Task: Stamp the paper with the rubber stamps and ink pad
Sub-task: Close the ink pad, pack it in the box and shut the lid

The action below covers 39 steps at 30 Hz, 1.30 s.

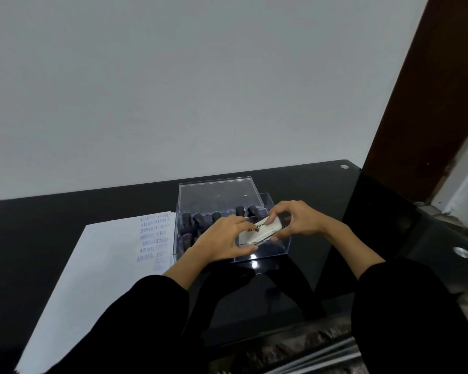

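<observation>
Grip is two-handed: our left hand (222,241) and right hand (295,220) pinch opposite ends of the white ink pad (262,229) over the clear box (262,255), probably to open the pad. Inside, at left, stand the stamps (197,218); the paper (97,265) lies left, within reach.

Black worktop (322,190), white paper (97,265), violet-blue print.
The worktop is glossy black. The paper is white, with crowded rows of violet-blue stamped words along its right side. The box (270,252) and its lid (219,193) are clear with a faint lilac cast; the stamps (197,218) inside have near-black handles. The ink pad (262,229) is cream-white with dark lettering and a dark edge. The sleeves (152,306) are black, the wall (200,90) pale grey, the door frame (422,90) dark brown.
</observation>
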Motion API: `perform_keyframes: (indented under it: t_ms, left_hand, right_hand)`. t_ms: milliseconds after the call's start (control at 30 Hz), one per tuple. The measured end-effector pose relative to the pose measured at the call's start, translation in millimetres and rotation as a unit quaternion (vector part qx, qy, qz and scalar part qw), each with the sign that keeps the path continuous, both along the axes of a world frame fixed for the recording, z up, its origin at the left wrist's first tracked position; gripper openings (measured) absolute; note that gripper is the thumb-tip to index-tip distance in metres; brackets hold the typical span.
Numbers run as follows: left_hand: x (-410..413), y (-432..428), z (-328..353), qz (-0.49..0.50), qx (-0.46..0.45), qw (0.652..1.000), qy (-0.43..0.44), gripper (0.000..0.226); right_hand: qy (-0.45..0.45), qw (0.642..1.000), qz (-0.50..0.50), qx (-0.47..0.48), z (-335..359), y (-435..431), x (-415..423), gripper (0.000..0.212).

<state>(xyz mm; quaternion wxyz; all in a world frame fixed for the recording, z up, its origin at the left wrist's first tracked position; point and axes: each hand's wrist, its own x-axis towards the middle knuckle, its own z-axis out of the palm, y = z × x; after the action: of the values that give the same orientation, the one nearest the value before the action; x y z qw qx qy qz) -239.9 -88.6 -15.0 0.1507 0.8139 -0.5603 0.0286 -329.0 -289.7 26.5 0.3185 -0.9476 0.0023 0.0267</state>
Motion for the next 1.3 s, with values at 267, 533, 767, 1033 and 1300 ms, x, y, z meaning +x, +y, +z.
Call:
perform_keyframes:
  t_ms: [267, 533, 767, 1033, 1300]
  left_hand:
    - [0.7, -3.0, -5.0, 0.003, 0.015, 1.000, -0.018, 0.072]
    - [1.5, -3.7, -8.9, -0.011, 0.019, 0.999, -0.032, 0.067]
    - [-1.4, -2.8, -10.5, -0.008, 0.017, 0.999, -0.030, 0.068]
    - [-6.8, 0.0, -11.8, 0.007, 0.023, 1.000, -0.005, 0.041]
    - [-8.9, 0.4, -6.5, 0.007, 0.019, 0.999, 0.030, 0.047]
  right_hand:
    - [-0.014, 0.999, 0.012, -0.030, -10.1, 0.3, -4.7, 0.031]
    - [-0.054, 0.996, 0.022, -0.072, -18.9, 9.2, -13.9, 0.028]
    - [-0.041, 0.996, -0.012, -0.081, -30.7, 14.6, -9.3, 0.024]
    - [-0.055, 0.996, -0.044, -0.056, -37.0, 18.7, -10.2, 0.029]
    - [-0.080, 0.993, -0.058, -0.061, -33.5, 25.4, -7.0, 0.043]
